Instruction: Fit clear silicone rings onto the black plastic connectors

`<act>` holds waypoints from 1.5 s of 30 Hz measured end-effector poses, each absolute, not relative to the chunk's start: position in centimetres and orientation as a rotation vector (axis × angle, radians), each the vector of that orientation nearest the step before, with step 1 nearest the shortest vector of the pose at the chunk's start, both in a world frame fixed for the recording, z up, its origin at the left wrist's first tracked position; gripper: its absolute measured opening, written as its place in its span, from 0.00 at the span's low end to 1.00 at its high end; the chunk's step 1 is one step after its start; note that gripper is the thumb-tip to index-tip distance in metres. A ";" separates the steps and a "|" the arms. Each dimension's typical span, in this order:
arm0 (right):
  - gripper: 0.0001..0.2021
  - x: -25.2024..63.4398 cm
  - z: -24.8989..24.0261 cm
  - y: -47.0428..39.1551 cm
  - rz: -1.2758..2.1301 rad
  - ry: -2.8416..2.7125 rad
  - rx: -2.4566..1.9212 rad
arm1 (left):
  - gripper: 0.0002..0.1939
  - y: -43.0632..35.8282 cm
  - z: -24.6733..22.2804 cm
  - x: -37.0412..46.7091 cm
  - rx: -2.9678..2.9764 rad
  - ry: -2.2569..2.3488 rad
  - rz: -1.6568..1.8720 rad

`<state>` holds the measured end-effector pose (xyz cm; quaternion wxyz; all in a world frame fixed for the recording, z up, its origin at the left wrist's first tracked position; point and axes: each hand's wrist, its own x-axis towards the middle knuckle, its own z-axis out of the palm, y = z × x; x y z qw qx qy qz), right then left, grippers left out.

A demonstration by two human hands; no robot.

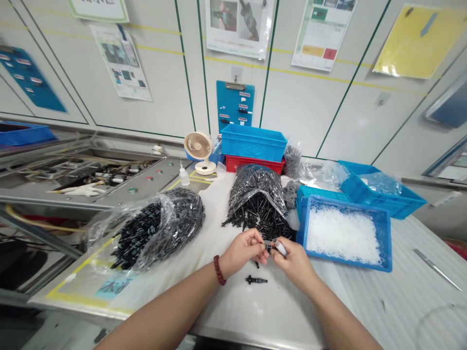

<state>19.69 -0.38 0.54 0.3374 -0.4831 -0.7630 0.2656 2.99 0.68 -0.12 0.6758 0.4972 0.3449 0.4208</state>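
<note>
I had the left hand [243, 253] pinching a black part [269, 248] in its fingers, right hand [295, 262] gripping a white piece [280, 248] right beside it, too small to tell what. Loose black fitting [256, 280] lay on the tabletop [277, 316], near side of the fingers. Opened bag [255, 180] of black fittings sat just beyond them, blue tray [387, 243] of white rings [341, 233] to their right.

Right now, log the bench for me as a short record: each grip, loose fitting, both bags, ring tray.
Left grip: fingertips on small black part
Right grip: holding white piece, exact type unclear
Loose black fitting: lying flat, nearer the person
Left plastic bag: black fittings inside
Middle plastic bag: open, black fittings at its mouth
Blue tray: small white rings
</note>
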 end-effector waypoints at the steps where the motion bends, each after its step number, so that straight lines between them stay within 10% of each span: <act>1: 0.06 19.7 0.6 -0.4 0.688 -2.009 -1.252 | 0.14 0.7 -0.1 3.0 1.120 0.776 0.944; 22: 0.13 20.1 1.2 -0.5 0.620 -2.101 -1.228 | 0.22 1.4 0.6 1.9 1.092 0.852 1.045; 45: 0.12 19.9 1.1 -0.8 0.444 -2.309 -1.383 | 0.07 0.8 0.3 1.6 1.786 0.949 0.955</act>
